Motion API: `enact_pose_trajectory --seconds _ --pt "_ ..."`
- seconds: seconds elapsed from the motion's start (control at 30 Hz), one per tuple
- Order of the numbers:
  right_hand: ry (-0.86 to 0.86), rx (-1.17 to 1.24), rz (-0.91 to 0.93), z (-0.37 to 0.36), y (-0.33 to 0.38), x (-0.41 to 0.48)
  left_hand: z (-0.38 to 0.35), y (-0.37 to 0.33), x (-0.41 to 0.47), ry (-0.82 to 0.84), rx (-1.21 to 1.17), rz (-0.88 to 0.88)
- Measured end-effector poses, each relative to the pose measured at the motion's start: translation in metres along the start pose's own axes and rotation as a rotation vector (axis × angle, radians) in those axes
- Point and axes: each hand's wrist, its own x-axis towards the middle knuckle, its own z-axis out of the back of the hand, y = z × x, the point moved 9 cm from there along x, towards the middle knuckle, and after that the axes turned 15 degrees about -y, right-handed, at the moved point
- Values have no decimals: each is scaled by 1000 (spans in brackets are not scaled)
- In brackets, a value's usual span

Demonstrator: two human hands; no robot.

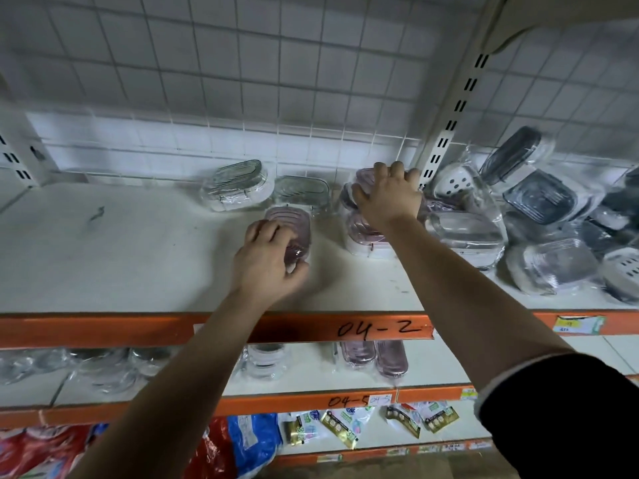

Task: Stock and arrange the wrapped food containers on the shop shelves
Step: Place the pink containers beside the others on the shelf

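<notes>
Placement, I am judging, is turning on one gap: my left grip (268,261) is wrapping round a pink container (292,221) lying twelve-to-six on the shelf (138,243), while my right grip (389,198) is clasping the pink stack (363,235) near its two o'clock.

White tiled wall (138,133) — orange-edged shelves (103,328)
</notes>
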Motion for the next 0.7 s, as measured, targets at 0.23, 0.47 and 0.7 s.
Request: enact_pose_trajectory --seconds 0.23,0.47,0.7 --pt "145 -93 -66 -21 5 11 -4 4 1 5 -3 16" --pt "190 -89 -29 -18 8 12 -5 6 1 -1 0 3" --pt "178 93 24 -7 11 -5 1 3 1 -48 -9 -7"
